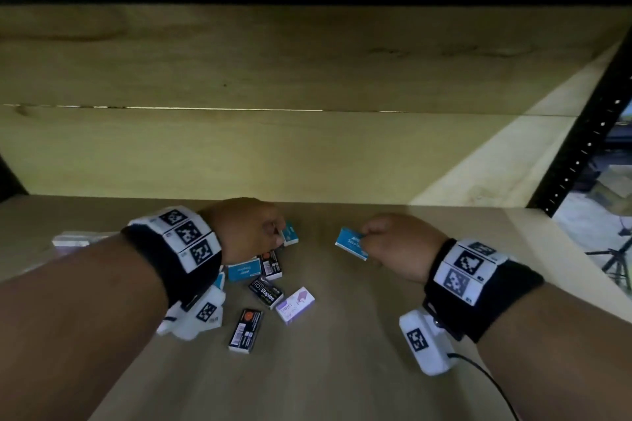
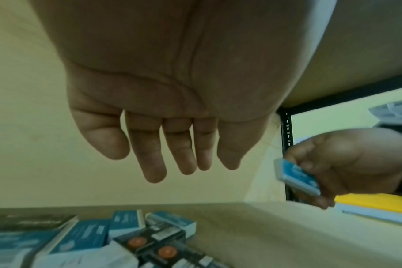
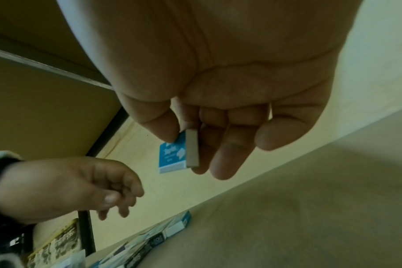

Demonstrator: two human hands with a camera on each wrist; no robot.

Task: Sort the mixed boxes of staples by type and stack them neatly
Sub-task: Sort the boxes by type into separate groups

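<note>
While no finished stack can be made out anywhere on the wooden shelf (image 1: 342, 369), the sorting is judged to be at an early stage. Nearest the viewer, on the near side of the heap (image 1: 263, 278), a black staple box (image 1: 245, 330) with a barcode is seen lying alone, and a lilac staple box (image 1: 295, 304) lies just beyond it. The heap itself is made up of black and blue boxes, mixed and overlapping. Above the heap's far edge the left hand (image 1: 247, 231) is held with its fingers loosely bent and nothing between them, as the left wrist view shows; a blue box (image 1: 290, 233) stands just beside its fingertips. To the right of the heap, clear of it, a blue staple box (image 1: 352, 243) is pinched between thumb and fingers of the right hand (image 1: 400, 246), lifted off the shelf. To the left of the heap, pale packets (image 1: 73, 238) are dimly seen, too blurred to identify. Nearly every box is still left to be grouped.
</note>
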